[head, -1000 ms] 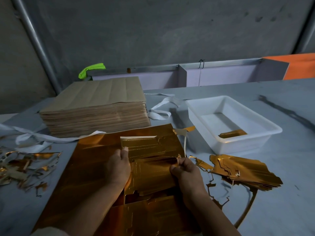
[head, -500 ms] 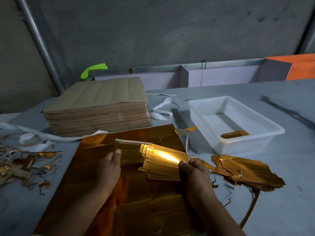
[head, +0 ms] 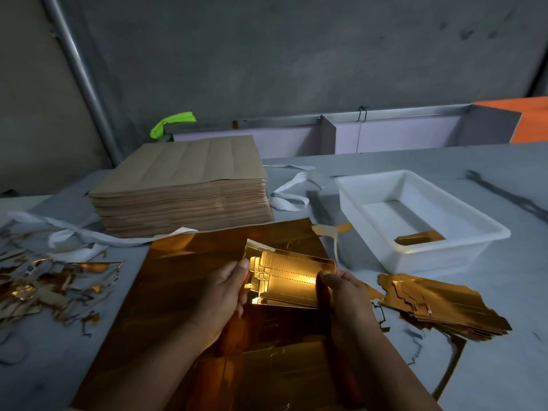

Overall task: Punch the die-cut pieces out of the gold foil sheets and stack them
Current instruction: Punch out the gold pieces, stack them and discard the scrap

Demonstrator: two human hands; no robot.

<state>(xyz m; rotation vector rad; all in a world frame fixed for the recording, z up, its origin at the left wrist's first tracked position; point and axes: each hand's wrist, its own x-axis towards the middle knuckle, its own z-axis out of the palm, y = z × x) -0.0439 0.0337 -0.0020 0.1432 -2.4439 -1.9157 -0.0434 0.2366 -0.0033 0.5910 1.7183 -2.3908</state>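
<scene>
A tall brown stack point(head: 178, 188) stands at the back left of the table point(head: 504, 366), with white straps point(head: 284, 197) beside it. One white tub point(head: 439, 259) at the right holds one gold piece point(head: 419, 238). Scraps point(head: 44, 289) litter the left edge. A pile point(head: 444, 307) of punched pieces lies just right of the hands. Over the gold sheet point(head: 184, 277), the left hand point(head: 225, 295) and right hand point(head: 344, 295) each pinch one end of a small bundle point(head: 290, 280) of pieces, thumbs on top, tilted above the sheet. Its count cannot be told.
</scene>
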